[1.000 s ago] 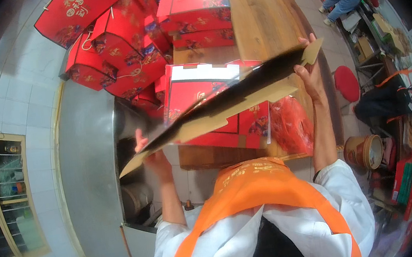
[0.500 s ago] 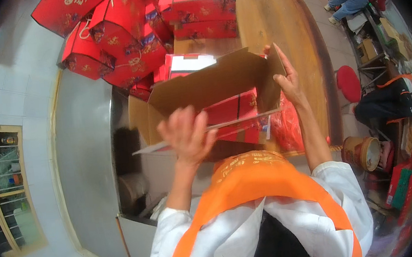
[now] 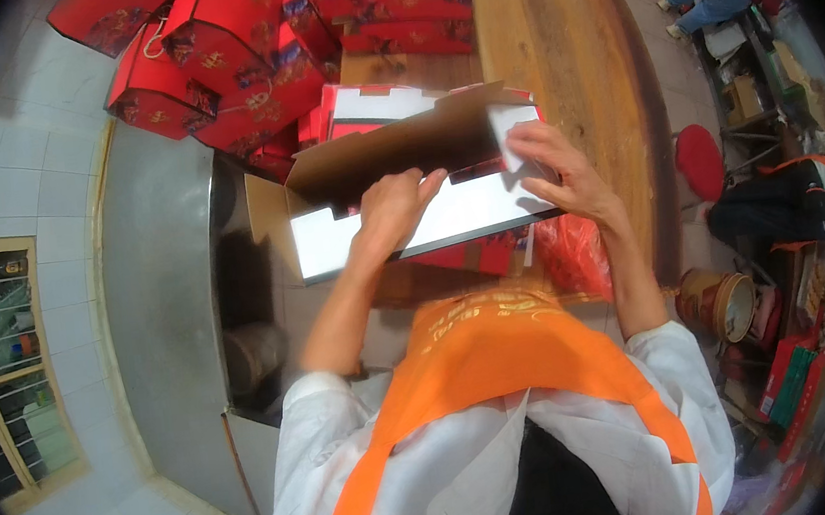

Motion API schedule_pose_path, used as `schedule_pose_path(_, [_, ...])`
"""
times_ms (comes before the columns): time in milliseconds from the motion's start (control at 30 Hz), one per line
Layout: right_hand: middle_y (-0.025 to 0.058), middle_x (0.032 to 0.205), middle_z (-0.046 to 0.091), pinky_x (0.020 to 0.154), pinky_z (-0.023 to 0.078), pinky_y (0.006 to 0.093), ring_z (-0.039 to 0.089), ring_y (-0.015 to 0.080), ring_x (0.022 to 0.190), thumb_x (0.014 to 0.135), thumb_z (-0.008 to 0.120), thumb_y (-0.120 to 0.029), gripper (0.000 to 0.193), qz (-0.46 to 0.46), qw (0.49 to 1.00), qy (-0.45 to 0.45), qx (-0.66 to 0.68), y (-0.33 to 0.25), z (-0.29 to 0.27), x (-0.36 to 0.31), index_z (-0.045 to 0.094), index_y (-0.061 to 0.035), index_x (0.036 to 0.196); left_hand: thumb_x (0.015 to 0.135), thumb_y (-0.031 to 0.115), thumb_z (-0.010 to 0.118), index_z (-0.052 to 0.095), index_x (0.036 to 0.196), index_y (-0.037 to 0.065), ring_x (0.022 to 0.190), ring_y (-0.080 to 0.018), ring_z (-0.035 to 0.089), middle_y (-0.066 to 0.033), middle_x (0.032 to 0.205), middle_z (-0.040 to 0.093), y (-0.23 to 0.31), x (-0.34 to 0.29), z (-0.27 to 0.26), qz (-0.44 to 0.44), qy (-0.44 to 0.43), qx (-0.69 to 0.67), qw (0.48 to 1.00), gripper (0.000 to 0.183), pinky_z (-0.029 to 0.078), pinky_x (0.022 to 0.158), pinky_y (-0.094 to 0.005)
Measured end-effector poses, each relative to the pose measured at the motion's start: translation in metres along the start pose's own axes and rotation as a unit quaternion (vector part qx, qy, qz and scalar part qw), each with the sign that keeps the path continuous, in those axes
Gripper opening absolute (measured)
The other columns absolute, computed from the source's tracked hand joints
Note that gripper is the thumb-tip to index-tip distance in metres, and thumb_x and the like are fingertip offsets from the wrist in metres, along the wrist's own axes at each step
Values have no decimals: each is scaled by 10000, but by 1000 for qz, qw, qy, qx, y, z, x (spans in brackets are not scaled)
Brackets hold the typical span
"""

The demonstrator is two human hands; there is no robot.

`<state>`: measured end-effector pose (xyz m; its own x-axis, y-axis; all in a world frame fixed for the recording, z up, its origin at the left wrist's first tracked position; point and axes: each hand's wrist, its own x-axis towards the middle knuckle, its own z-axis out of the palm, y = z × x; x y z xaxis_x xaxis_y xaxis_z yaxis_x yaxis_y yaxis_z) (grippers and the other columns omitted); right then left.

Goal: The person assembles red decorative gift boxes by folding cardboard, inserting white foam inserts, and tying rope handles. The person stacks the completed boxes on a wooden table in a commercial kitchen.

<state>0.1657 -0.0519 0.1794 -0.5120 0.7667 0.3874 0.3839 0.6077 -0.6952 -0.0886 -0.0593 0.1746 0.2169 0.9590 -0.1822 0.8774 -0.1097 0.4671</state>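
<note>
The open box [image 3: 392,154], brown inside, is above the table's [image 3: 566,40] near edge; red shows within. The left hand [image 3: 394,209] pinches its white front wall [image 3: 478,208]; the right hand [image 3: 570,176], fingers spread, touches its end flap [image 3: 503,129].

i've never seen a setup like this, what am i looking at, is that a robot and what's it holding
There's no robot: these are a person's own bare hands. The camera is worn on the head, looking down through a fisheye lens, so straight edges bend near the rim.

Below are the wearer's orange apron and white sleeves. Ahead is a wooden table, with red boxes stacked at its far end and a red plastic bag near the right hand.

Both hands are at an open cardboard box, brown inside: the left hand lies over its white front panel, the right one is spread at its right end. How firmly they hold it isn't clear.
</note>
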Motion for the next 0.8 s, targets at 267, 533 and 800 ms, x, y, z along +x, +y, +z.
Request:
schedule_pose_path(267, [59,1030,562,959,283,406,448,215,1070,809,502,-206,212,-53,942,-76,-323,8,21,9,607,-72,935,848,394,453,581,758,5,747,-355,569,-194,728,589,5,1,4,-11,-18,10,1000,420,437,672,-407])
schedule_pose_path(533, [52,944,609,972,274,387,490,215,1025,799,511,-194,190,-6,967,-68,-243,11,20,3,628,-54,852,823,89,544,563,863,34,799,-192,570,-83,885,598,-21,-55,-50,167,556,-126,804,71,441,693,-294])
schedule_pose_path(800, [109,840,597,753,388,411,531,299,816,811,512,-206,361,78,969,-90,-216,-3,26,30,487,-68,1143,875,147,484,448,1202,4,1064,-152,462,-89,1118,516,-113,-59,-64,-113,298,-516,795,359,330,940,-277])
